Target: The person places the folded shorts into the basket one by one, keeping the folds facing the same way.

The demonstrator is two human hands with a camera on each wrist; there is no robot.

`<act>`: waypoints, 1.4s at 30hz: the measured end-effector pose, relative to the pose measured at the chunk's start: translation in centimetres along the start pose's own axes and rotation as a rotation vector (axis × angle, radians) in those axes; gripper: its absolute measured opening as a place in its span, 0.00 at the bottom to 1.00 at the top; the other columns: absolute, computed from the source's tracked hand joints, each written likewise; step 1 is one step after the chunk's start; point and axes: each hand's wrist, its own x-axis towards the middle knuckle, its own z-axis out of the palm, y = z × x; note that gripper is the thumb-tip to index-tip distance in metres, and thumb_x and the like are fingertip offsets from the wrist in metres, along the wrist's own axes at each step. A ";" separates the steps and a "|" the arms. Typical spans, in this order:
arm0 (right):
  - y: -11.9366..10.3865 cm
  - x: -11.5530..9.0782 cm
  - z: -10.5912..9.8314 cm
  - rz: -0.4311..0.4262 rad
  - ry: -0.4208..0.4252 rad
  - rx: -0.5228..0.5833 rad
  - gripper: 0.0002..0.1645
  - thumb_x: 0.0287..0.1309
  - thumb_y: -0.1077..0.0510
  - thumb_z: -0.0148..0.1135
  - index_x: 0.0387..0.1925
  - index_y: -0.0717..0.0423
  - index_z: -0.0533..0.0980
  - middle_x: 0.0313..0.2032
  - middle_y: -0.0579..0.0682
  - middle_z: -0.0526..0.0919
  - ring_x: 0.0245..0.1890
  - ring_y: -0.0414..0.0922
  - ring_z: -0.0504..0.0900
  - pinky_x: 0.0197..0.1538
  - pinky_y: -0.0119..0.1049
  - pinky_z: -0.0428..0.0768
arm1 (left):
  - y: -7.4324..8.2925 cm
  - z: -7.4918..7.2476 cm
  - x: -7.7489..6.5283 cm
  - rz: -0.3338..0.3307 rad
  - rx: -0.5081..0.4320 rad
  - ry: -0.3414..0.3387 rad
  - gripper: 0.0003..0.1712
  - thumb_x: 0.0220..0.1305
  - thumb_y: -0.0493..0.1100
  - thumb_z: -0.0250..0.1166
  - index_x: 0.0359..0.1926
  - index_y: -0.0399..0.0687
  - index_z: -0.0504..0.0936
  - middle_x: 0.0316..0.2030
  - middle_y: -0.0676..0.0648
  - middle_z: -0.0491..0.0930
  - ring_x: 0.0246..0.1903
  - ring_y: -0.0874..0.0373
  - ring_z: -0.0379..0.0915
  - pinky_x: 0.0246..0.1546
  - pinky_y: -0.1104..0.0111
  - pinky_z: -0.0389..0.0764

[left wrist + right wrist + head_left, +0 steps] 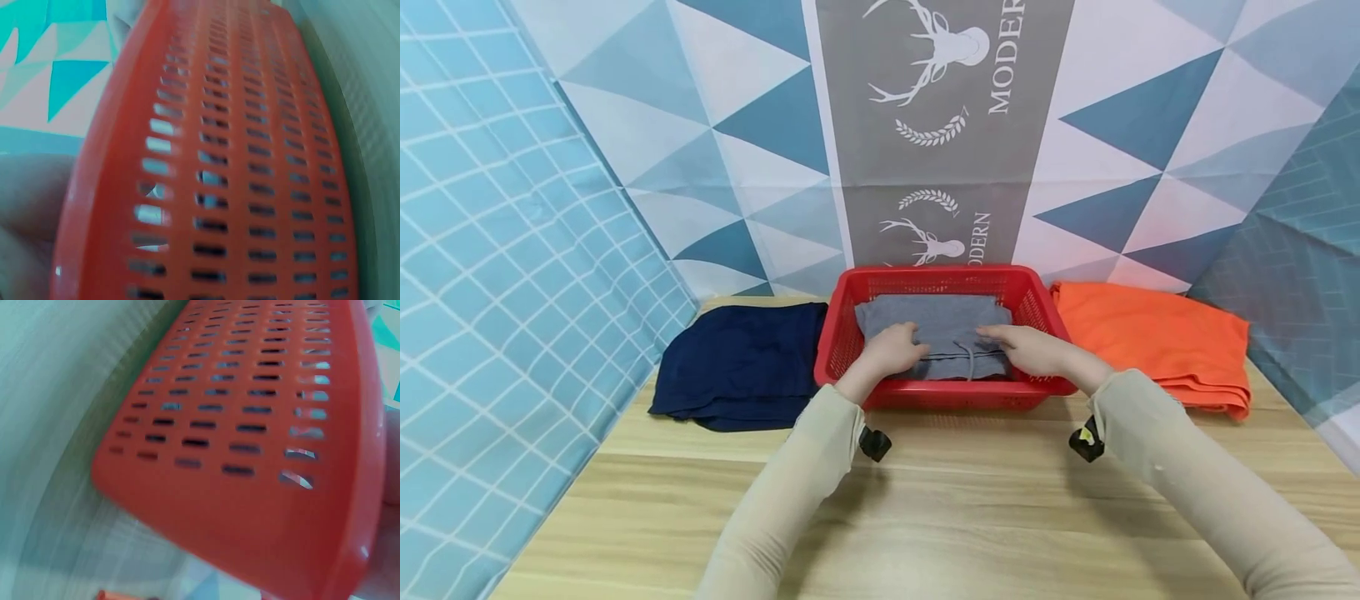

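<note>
A folded grey garment (936,321) with a drawstring lies inside a red perforated plastic basket (955,393). My left hand (895,348) reaches over the basket's front rim, its fingers at the left part of the garment. From the other side, my right hand (1033,348) extends its fingers onto the garment's right part. Between the hands hangs the drawstring (967,360). Each wrist view is filled mostly by the slotted basket wall (237,156), (250,425), and only a blurred part of each hand shows beyond the rim.
Folded navy cloth (741,362) lies left of the basket, folded orange cloth (1153,342) right of it. All stand on a wooden table (955,508). A patterned wall covering (940,179) rises directly behind, with a blue gridded one (512,275) at the left.
</note>
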 end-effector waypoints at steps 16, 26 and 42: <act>1.1 -4.3 -2.3 -0.012 0.231 -0.040 0.30 0.57 0.67 0.54 0.62 0.58 0.63 0.59 0.62 0.68 0.54 0.60 0.70 0.49 0.55 0.73 | 4.2 1.3 -1.4 0.224 -0.038 0.147 0.29 0.65 0.48 0.53 0.66 0.51 0.61 0.64 0.48 0.62 0.65 0.53 0.54 0.66 0.52 0.49; 2.6 -7.5 -3.0 0.085 0.336 0.033 0.28 0.62 0.57 0.53 0.63 0.56 0.62 0.59 0.63 0.67 0.55 0.62 0.67 0.49 0.63 0.68 | 6.9 3.0 -1.9 0.375 -0.135 0.139 0.30 0.65 0.46 0.53 0.67 0.53 0.59 0.65 0.51 0.60 0.64 0.59 0.55 0.61 0.64 0.62; 5.3 -10.9 -2.7 0.192 0.421 0.094 0.30 0.63 0.46 0.50 0.64 0.51 0.61 0.62 0.62 0.64 0.59 0.63 0.61 0.49 0.67 0.62 | 10.8 5.5 -3.1 0.577 -0.146 0.155 0.27 0.65 0.48 0.52 0.65 0.53 0.63 0.64 0.54 0.62 0.63 0.65 0.56 0.60 0.74 0.60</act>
